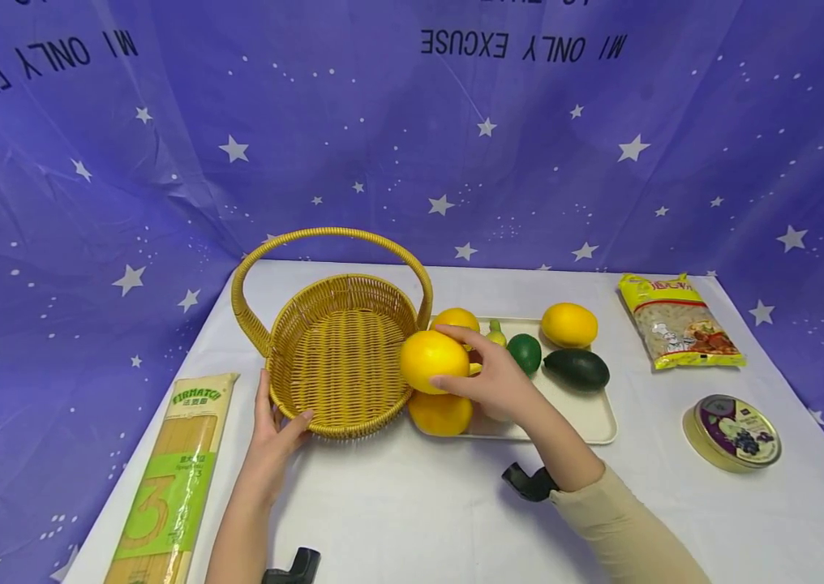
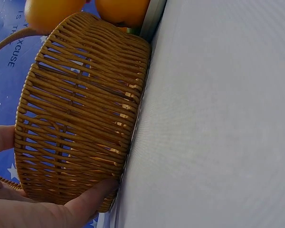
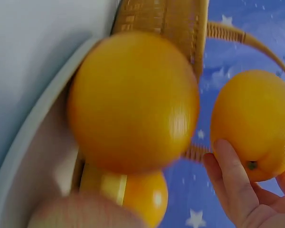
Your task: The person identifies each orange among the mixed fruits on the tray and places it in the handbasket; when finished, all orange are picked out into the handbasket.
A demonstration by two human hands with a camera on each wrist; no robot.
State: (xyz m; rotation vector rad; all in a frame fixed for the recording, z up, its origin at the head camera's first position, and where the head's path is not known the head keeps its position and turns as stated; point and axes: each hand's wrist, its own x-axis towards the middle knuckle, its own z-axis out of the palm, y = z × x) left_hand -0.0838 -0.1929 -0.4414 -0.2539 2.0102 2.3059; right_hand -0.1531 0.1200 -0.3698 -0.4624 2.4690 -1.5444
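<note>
I logged one orange (image 1: 427,361), held in the right hand (image 1: 488,371) above the left end of the tray (image 1: 587,415). One basket (image 1: 342,369) stood alongside, gripped by the left hand (image 1: 273,442).

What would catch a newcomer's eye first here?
Probably the yellow-orange fruit held up in the right hand, near the right rim of the woven basket. Next, the basket itself, just left of centre, its tall handle arched and the left hand gripping its near-left side. Behind everything hangs a purple star-print cloth.
</note>
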